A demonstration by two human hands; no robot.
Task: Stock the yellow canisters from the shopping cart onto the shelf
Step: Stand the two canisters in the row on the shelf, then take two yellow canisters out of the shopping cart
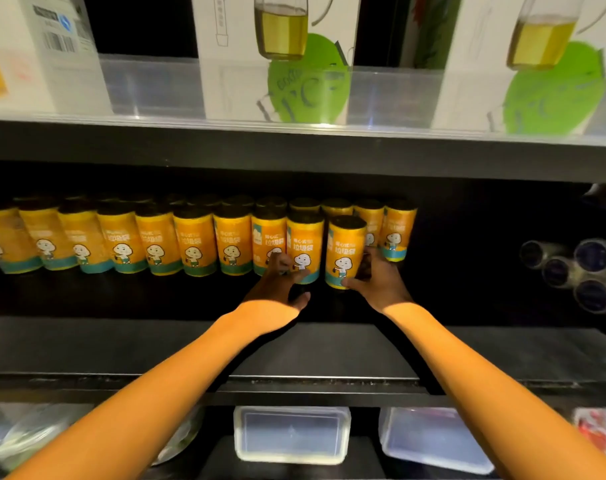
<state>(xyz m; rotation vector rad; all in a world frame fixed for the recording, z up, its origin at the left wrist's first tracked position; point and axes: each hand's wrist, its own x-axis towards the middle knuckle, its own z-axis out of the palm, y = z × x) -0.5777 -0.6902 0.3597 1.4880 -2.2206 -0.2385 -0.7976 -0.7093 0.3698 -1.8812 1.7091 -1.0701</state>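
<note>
Several yellow canisters (156,242) with black lids and a cartoon label stand in rows on the dark middle shelf (121,296). My right hand (377,282) grips one yellow canister (344,251) near its base, at the right end of the front row. My left hand (277,282) holds the neighbouring canister (305,244) low down, fingers curled round its bottom. Both canisters stand upright on the shelf. The shopping cart is out of view.
White boxes (277,57) picturing glass jugs fill the shelf above, behind a clear plastic rail (391,95). Dark tubes (578,271) lie stacked at the right of the middle shelf. Clear plastic containers (291,433) sit on the shelf below.
</note>
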